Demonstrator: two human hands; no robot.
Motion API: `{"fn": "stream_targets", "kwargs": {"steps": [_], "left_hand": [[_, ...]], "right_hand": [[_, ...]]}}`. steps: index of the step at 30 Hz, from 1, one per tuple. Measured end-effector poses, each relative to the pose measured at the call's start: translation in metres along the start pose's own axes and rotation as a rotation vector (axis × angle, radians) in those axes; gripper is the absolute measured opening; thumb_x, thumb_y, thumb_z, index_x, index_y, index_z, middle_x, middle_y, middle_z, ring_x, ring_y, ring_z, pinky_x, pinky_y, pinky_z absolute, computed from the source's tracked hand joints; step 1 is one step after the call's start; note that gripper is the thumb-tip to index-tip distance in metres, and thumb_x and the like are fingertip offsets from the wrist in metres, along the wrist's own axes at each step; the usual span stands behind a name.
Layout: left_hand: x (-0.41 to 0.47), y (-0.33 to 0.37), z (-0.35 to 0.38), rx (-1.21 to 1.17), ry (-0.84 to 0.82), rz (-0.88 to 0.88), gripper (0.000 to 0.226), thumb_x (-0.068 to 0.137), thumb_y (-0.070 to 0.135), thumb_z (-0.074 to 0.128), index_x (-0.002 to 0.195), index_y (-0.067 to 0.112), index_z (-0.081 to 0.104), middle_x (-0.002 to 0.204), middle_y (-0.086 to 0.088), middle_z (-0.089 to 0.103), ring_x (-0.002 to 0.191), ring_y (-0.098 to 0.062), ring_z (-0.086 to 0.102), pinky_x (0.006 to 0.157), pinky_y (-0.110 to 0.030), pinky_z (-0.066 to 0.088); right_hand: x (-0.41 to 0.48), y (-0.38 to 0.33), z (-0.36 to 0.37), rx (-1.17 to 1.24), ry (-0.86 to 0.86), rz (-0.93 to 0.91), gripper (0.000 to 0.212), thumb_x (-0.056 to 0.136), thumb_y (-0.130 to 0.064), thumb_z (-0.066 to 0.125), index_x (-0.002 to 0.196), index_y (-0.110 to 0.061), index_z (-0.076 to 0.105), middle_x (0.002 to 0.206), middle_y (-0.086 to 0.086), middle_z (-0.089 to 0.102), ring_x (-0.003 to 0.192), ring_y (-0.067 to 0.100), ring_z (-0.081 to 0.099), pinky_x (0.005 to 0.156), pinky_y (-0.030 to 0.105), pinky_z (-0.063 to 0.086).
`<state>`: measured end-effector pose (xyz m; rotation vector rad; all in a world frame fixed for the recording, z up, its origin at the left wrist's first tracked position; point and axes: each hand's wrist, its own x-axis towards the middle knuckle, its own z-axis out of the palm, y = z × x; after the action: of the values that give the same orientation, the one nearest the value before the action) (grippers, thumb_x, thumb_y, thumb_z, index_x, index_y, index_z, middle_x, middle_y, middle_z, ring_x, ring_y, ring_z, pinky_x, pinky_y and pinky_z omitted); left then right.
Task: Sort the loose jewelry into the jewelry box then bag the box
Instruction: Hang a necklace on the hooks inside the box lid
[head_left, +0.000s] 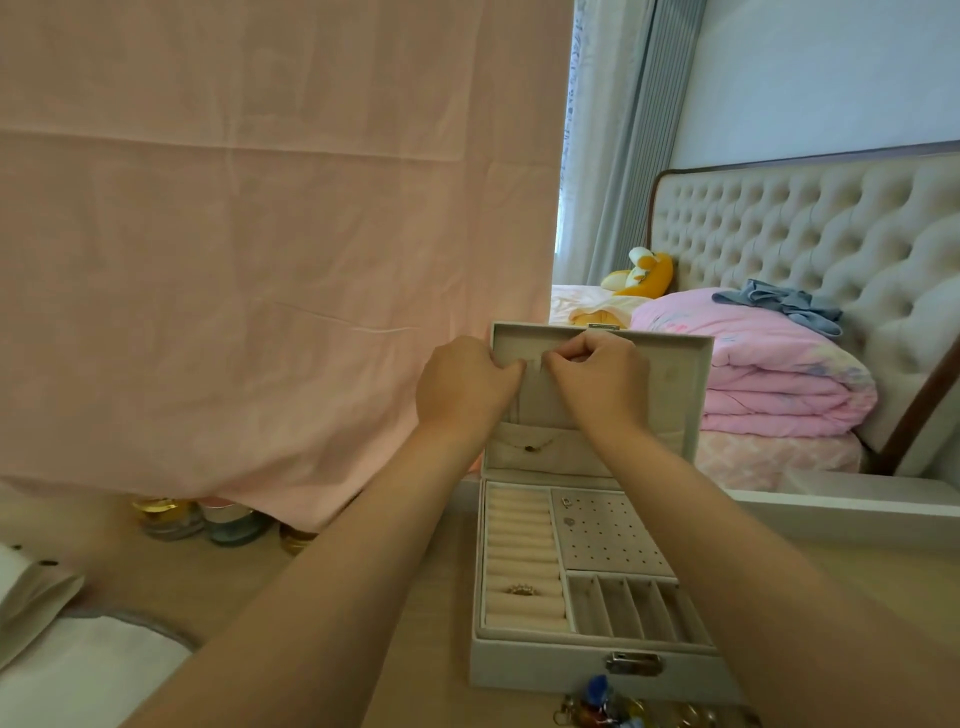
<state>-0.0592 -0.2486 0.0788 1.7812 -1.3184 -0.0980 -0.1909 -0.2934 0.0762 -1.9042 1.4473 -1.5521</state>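
Pink cloth (270, 234) hangs behind the tabletop (426, 597), where the jewelry box (592, 670) sits open — lid (670, 374) upright, clasp toward the person. Left hand (462, 389) and right hand (602, 379) pinch a thin chain (535, 447) against the lid lining; a ring (522, 589) rests in the rolls.

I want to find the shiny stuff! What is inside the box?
In the box a ring sits in the rolls and two earrings on the dotted panel. A necklace hangs in the lid. Both hands cover its top.
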Motion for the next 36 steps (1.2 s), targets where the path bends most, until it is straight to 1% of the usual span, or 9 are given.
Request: {"fn": "stream_targets", "kwargs": {"steps": [4,8,13,18,21,23,26,31,36], "left_hand": [[-0.013,-0.007,-0.003,-0.042,-0.095,0.030,0.047,0.087,0.046,0.068,0.054,0.018,0.049,0.053,0.004,0.049,0.059,-0.016,0.052,0.052,-0.030,0.034],[-0.026,-0.013,-0.005,-0.168,-0.206,0.067,0.024,0.090,0.035,0.068,0.076,0.016,0.070,0.071,0.004,0.067,0.073,-0.011,0.063,0.067,-0.029,0.048],[-0.044,-0.017,-0.007,-0.230,-0.303,0.107,0.016,0.095,0.029,0.060,0.083,0.027,0.070,0.079,0.002,0.071,0.076,-0.016,0.067,0.073,-0.036,0.057],[-0.063,-0.023,-0.012,-0.256,-0.341,0.170,0.024,0.096,0.032,0.058,0.087,0.052,0.066,0.080,0.005,0.072,0.077,-0.017,0.069,0.077,-0.046,0.060],[-0.068,-0.024,-0.016,-0.272,-0.393,0.186,0.022,0.096,0.032,0.057,0.107,0.041,0.073,0.091,0.009,0.075,0.088,-0.010,0.070,0.085,-0.044,0.059],[-0.066,-0.025,-0.018,-0.222,-0.359,0.176,0.024,0.096,0.031,0.060,0.115,0.034,0.074,0.102,0.013,0.074,0.097,-0.002,0.067,0.092,-0.036,0.057],[-0.065,-0.026,-0.016,-0.183,-0.321,0.199,0.028,0.097,0.032,0.062,0.123,0.029,0.070,0.112,0.013,0.071,0.101,0.001,0.063,0.094,-0.027,0.054],[-0.072,-0.017,0.005,-0.217,-0.362,0.244,0.036,0.100,0.034,0.057,0.135,0.033,0.062,0.115,0.016,0.070,0.102,0.004,0.063,0.093,-0.026,0.055],[-0.077,-0.010,0.016,-0.392,-0.388,0.172,0.019,0.098,0.029,0.060,0.106,0.027,0.077,0.093,0.013,0.077,0.091,0.000,0.070,0.091,-0.038,0.058]], "right_hand": [[-0.007,0.007,-0.003,-0.028,-0.035,-0.019,0.006,0.079,-0.022,0.075,0.074,-0.020,0.073,0.069,-0.011,0.068,0.073,0.008,0.064,0.069,0.026,0.049],[-0.020,0.007,-0.007,-0.009,-0.111,-0.003,0.014,0.085,-0.023,0.073,0.070,-0.022,0.070,0.066,-0.013,0.064,0.069,0.005,0.061,0.067,0.026,0.048],[-0.044,-0.010,-0.015,0.227,-0.453,0.345,0.033,0.100,-0.039,0.052,0.084,-0.020,0.073,0.065,-0.004,0.068,0.055,0.013,0.054,0.052,0.027,0.043],[-0.060,-0.014,-0.022,0.405,-0.550,0.409,0.020,0.097,-0.032,0.063,0.090,-0.016,0.073,0.062,-0.006,0.064,0.057,0.011,0.055,0.051,0.025,0.043],[-0.062,-0.015,-0.027,0.432,-0.537,0.418,0.014,0.097,-0.023,0.064,0.095,-0.013,0.073,0.074,-0.005,0.072,0.061,0.005,0.064,0.056,0.021,0.049],[-0.063,-0.015,-0.031,0.379,-0.463,0.379,0.010,0.097,-0.021,0.065,0.094,-0.015,0.072,0.088,0.001,0.075,0.077,0.012,0.068,0.066,0.027,0.054],[-0.065,-0.010,-0.038,0.205,-0.372,0.224,0.011,0.095,-0.021,0.065,0.087,-0.020,0.072,0.087,-0.002,0.074,0.087,0.013,0.067,0.082,0.034,0.055],[-0.064,-0.008,-0.050,0.043,-0.379,0.042,0.008,0.095,-0.025,0.065,0.092,-0.030,0.071,0.088,-0.011,0.071,0.086,0.003,0.065,0.074,0.023,0.051],[-0.061,-0.003,-0.057,0.057,-0.410,-0.024,0.008,0.094,-0.023,0.067,0.090,-0.030,0.070,0.086,-0.012,0.069,0.080,-0.001,0.062,0.066,0.015,0.043]]}}
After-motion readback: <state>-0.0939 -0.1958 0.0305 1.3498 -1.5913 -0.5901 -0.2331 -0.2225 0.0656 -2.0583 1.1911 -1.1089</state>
